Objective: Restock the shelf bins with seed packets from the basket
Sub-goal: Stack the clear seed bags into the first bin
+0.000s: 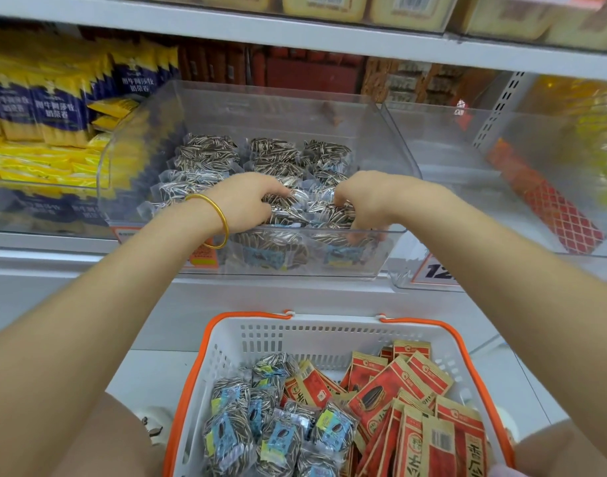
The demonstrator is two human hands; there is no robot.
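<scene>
Seed packets (271,160) fill the clear bin (260,98) and basket (295,335); left hand (247,201) and right hand (360,201) both clutch packets in the bin.

I log: basket (295,339) white w/ orange rim; seed pkts (226,435) black/white striped, blue labels; paper pkts (374,397) red + tan.

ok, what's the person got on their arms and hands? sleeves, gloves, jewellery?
No sleeves in view and no gloves on either side. The left hand has a plain, smooth, gold-coloured bangle round its wrist. The right hand and its wrist carry nothing. No rings or watch show.
</scene>
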